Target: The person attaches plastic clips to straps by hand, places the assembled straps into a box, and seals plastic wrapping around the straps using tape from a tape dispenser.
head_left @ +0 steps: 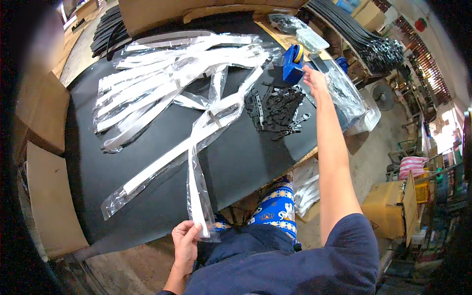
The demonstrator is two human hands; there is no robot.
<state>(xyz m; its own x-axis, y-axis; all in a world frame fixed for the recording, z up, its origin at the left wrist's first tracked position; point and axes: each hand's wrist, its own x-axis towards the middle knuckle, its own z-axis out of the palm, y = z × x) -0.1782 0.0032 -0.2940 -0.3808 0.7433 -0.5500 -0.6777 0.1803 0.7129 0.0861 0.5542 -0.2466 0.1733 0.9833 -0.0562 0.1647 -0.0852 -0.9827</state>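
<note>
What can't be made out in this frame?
All in the head view:
- Right hand: too small to tell whether its fingertips touch the blue tape dispenser.
- Left hand: fingertips behind the bagged white strip, hidden by it.
- Black parts: lower pieces, covered by upper ones.

One head-worn camera looks forward and down at close range, from the near side of the black surface (233, 164).

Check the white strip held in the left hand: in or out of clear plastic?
In, it appears: clear film shows alongside the white strip and past its end by the left hand.
</note>
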